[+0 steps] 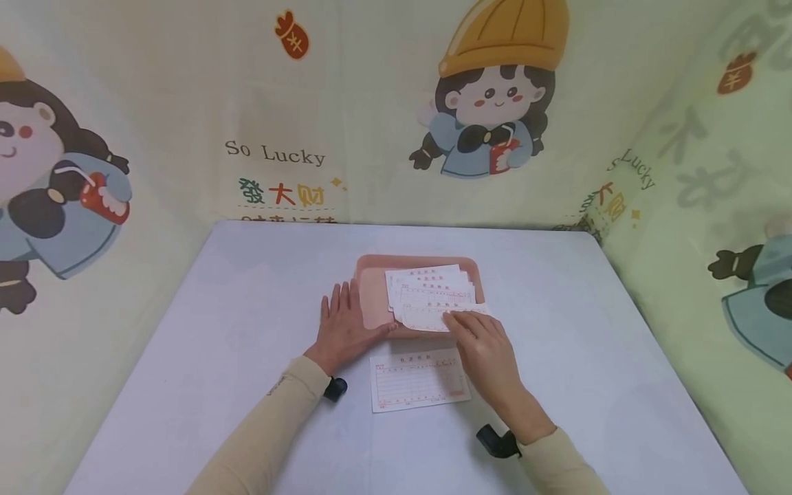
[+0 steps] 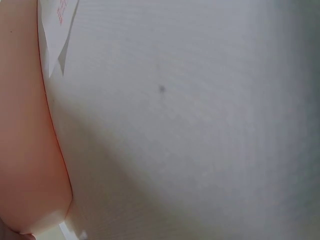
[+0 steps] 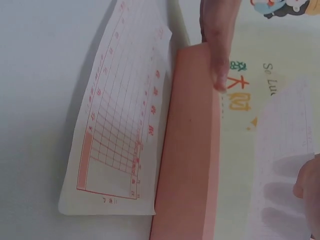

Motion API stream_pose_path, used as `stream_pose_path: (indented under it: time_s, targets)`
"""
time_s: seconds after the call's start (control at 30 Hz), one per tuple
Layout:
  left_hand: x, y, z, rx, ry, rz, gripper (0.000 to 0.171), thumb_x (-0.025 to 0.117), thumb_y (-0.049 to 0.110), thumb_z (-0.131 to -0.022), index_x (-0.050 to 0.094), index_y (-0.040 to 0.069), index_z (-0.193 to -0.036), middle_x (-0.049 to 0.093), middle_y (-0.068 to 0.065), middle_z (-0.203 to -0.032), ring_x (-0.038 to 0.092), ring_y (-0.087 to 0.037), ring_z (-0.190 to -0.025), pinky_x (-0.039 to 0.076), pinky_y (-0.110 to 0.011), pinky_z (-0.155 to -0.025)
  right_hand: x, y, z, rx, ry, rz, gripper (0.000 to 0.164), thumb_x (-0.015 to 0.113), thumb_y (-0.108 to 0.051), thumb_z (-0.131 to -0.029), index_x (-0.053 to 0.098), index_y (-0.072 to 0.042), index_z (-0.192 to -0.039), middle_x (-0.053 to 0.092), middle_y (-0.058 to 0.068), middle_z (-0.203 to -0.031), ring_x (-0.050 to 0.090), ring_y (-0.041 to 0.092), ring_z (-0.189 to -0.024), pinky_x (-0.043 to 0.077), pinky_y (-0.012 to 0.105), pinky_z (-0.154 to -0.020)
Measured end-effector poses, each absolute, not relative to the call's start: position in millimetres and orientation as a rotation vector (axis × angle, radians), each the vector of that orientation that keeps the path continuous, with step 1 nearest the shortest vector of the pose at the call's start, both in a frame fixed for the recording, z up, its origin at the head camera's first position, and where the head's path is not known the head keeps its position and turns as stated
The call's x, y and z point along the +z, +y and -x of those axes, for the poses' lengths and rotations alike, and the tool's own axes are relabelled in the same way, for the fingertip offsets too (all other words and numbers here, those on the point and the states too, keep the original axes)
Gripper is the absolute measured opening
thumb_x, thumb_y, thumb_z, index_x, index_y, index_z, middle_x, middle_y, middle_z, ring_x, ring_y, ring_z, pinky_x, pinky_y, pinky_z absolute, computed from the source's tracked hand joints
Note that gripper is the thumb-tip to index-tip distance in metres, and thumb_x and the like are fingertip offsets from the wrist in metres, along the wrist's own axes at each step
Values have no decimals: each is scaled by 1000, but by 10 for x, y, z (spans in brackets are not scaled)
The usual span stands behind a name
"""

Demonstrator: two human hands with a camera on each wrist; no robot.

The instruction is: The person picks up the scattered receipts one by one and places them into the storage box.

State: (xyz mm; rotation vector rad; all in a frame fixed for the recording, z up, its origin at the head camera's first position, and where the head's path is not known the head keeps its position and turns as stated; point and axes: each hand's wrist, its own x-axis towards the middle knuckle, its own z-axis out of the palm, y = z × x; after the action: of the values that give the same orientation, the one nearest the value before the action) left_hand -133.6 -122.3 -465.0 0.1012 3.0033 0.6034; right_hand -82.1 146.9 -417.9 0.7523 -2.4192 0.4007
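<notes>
A shallow pink tray (image 1: 371, 302) sits mid-table, holding several overlapping printed paper slips (image 1: 427, 278). My left hand (image 1: 342, 330) rests against its left side, fingers straight and thumb along the front rim. With thumb and fingers, my right hand (image 1: 489, 350) pinches the right part of one slip (image 1: 421, 318) above the tray's front. In the right wrist view the fingers cast shadows on this held slip (image 3: 280, 155). Another slip (image 1: 421, 381), with a red-lined grid, lies on the table before the tray; its corner (image 2: 57, 25) shows in the left wrist view.
The white table (image 1: 235, 289) extends around the tray. Behind and beside it hangs a pale cloth (image 1: 371, 117) printed with cartoon figures and lettering. A black wrist camera (image 1: 498, 441) sits under the right wrist, another (image 1: 336, 389) by the left.
</notes>
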Motion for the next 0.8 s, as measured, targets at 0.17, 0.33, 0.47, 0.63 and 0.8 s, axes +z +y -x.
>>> stream_pose_path:
  time_s: [0.17, 0.33, 0.47, 0.63, 0.8]
  targets:
    - [-4629, -1229, 1334, 596, 2990, -101, 124, 50, 84, -79, 1, 2, -159, 11, -24, -165, 5, -40, -154, 5, -60, -123, -4193, 1493, 885, 388, -2453, -732, 50, 79, 9, -75, 70, -5, -122, 71, 13, -115, 63, 33, -109, 51, 47, -94]
    - [-4631, -1232, 1341, 604, 2995, -101, 125, 50, 84, -78, 2, 1, -159, 12, -24, -165, 6, -40, -154, 6, -60, -122, -4240, 1495, 940, 400, -2450, -730, 49, 78, 9, -75, 70, -6, -121, 71, 13, -115, 63, 34, -108, 51, 49, -94]
    - [-4626, -1236, 1338, 604, 2994, -100, 125, 50, 84, -78, 2, 1, -159, 12, -25, -164, 6, -40, -154, 5, -60, -122, -4292, 1478, 991, 398, -2442, -736, 48, 78, 10, -75, 70, -7, -120, 71, 13, -113, 64, 35, -107, 50, 50, -93]
    - [-4612, -1234, 1326, 611, 2986, -100, 125, 51, 84, -78, 2, 2, -159, 11, -24, -165, 5, -40, -154, 4, -60, -123, -4325, 1446, 1051, 365, -2481, -710, 48, 79, 5, -77, 70, -8, -122, 72, 12, -114, 63, 33, -109, 50, 49, -95]
    - [-4604, -1219, 1329, 612, 2988, -101, 125, 50, 85, -77, 2, 3, -159, 11, -23, -165, 5, -39, -154, 4, -59, -123, -4342, 1410, 1123, 370, -2509, -711, 43, 77, 3, -80, 71, -9, -122, 72, 11, -114, 64, 31, -109, 48, 50, -98]
